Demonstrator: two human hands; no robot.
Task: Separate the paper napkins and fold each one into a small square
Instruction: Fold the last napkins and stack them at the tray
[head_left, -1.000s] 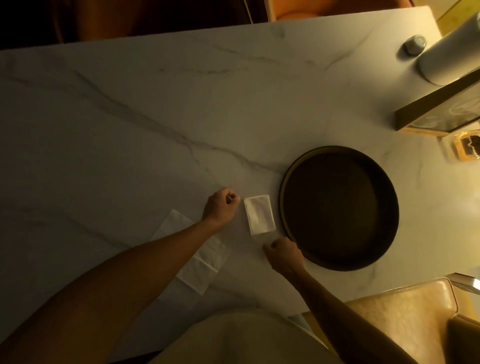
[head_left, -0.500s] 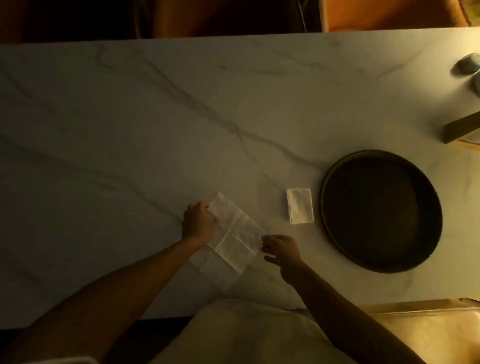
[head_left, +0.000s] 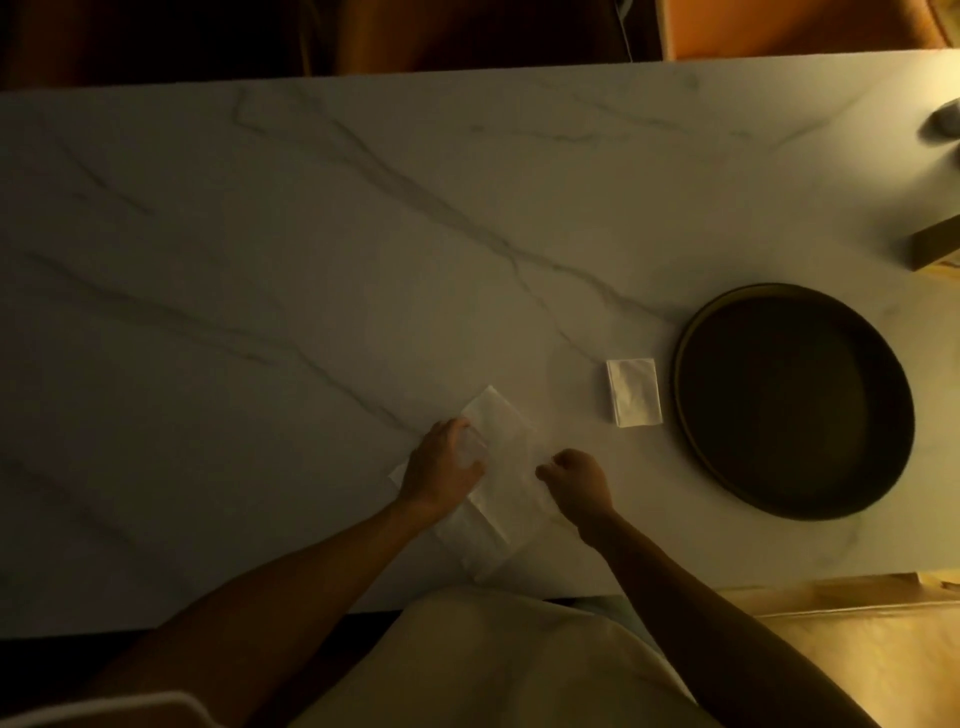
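My left hand (head_left: 441, 465) lies on the left part of the unfolded napkin (head_left: 501, 467), fingers bent over its surface. My right hand (head_left: 579, 480), curled, touches the sheet's right edge; whether it pinches paper I cannot tell. Up and right of that hand sits the folded napkin (head_left: 635, 392), just beside the dark round tray (head_left: 685, 415) on the marble table (head_left: 311, 260).

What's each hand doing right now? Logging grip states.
Left hand: pinching the unfolded napkin at its left edge.
Right hand: curled at its right edge; grip unclear.
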